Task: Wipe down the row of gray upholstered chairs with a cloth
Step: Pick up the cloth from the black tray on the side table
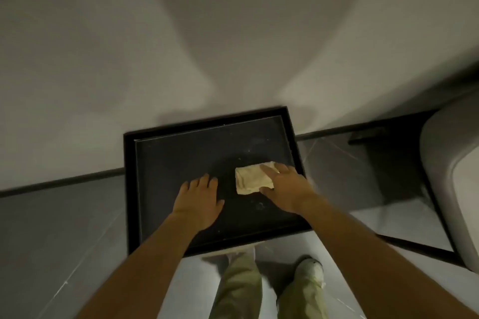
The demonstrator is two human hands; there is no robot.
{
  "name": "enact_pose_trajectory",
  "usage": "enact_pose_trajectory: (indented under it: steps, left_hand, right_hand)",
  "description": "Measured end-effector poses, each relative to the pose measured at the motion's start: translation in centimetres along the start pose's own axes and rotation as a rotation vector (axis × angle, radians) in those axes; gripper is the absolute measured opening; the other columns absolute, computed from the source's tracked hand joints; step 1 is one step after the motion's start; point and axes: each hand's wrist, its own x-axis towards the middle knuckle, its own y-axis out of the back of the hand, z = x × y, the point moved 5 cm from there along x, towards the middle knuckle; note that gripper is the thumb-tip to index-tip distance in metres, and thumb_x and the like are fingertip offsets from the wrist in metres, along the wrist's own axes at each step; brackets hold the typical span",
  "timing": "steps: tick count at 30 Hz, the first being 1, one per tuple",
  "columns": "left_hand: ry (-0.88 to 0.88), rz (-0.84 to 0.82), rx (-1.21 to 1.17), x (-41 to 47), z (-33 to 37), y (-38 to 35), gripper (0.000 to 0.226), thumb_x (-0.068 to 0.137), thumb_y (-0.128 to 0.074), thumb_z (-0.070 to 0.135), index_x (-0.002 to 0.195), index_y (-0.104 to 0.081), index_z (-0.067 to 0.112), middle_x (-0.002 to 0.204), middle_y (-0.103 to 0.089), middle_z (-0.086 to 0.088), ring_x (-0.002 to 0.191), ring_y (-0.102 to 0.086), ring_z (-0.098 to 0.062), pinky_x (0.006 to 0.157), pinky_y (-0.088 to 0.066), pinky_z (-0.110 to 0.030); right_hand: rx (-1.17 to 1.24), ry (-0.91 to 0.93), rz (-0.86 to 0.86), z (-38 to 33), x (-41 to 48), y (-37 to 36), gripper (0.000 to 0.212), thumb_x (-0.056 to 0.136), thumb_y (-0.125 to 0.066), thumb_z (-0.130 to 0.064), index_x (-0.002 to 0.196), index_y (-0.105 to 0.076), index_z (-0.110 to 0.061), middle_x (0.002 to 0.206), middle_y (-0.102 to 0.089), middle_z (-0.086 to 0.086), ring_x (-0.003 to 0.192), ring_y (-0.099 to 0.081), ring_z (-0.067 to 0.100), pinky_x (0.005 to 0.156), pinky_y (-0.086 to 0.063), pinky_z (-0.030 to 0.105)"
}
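Note:
A folded pale yellow cloth [252,177] lies on the dark top of a small square black table [181,163] set against the wall. My right hand [285,186] lies on the cloth's right side, its fingers spread over the fabric and the thumb at the cloth's near edge. My left hand [198,199] rests flat on the tabletop to the left of the cloth, fingers straight and apart from it. One gray upholstered chair [451,176] shows at the right edge, only its rounded side and part of the seat in view.
A pale wall [207,33] with a dark baseboard [64,181] runs behind the table. The floor is gray tile [51,241]. My legs in light green trousers and a pale shoe [311,270] stand just in front of the table.

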Motion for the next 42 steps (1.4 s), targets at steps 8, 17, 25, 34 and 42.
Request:
enact_pose_trajectory:
  steps: [8, 17, 25, 34, 42]
  left_hand:
    - [0.062, 0.113, -0.065, 3.4, -2.0, -3.0, 0.063, 0.101, -0.031, 0.044, 0.152, -0.008, 0.014, 0.16, -0.005, -0.009, 0.144, -0.017, -0.026, 0.116, -0.017, -0.036]
    - [0.058, 0.277, -0.186, 3.0, -0.1, -1.3, 0.06, 0.101, -0.037, 0.039, 0.15, -0.016, 0.013, 0.158, -0.014, -0.007, 0.141, -0.025, -0.023, 0.111, -0.027, -0.036]
    - [-0.129, 0.371, -0.069, 0.4, 12.2, 4.4, 0.06, 0.101, -0.035, 0.039, 0.151, -0.014, 0.013, 0.159, -0.008, -0.008, 0.143, -0.021, -0.023, 0.114, -0.023, -0.033]
    - [-0.33, 0.348, -0.012, 0.8, 43.7, 1.9, 0.062, 0.102, -0.033, 0.041, 0.152, -0.01, 0.012, 0.16, 0.001, -0.009, 0.145, -0.012, -0.025, 0.116, -0.014, -0.034]
    - [-0.356, 0.284, 0.063, 1.9, 61.4, -2.3, 0.065, 0.101, -0.038, 0.039, 0.151, -0.01, 0.009, 0.159, -0.003, -0.012, 0.146, -0.008, -0.027, 0.117, -0.009, -0.038]
  right_hand:
    - [-0.159, 0.117, 0.161, 1.0, 5.4, -3.6, 0.06, 0.094, -0.051, -0.039, 0.146, -0.021, -0.038, 0.153, -0.019, 0.001, 0.143, -0.005, 0.02, 0.112, 0.013, 0.045]
    - [0.107, 0.208, 0.498, 1.1, 3.1, -2.7, 0.049, 0.077, -0.074, -0.017, 0.125, -0.061, -0.016, 0.099, -0.056, 0.015, 0.095, -0.052, 0.034, 0.073, -0.048, 0.039]
    - [0.371, -0.08, 0.596, 11.1, -5.3, 2.4, 0.055, 0.09, -0.058, -0.04, 0.14, -0.04, -0.03, 0.117, -0.043, -0.001, 0.11, -0.032, 0.014, 0.078, -0.033, 0.023]
    - [0.343, -0.478, 0.641, 39.5, -23.2, 1.1, 0.053, 0.09, -0.053, -0.049, 0.139, -0.044, -0.03, 0.11, -0.044, 0.004, 0.112, -0.033, 0.021, 0.077, -0.031, 0.026]
    - [0.293, -0.718, 0.597, 57.8, -32.4, -0.2, 0.047, 0.09, -0.051, -0.051, 0.129, -0.054, -0.024, 0.098, -0.046, 0.007, 0.104, -0.042, 0.03, 0.07, -0.04, 0.033]
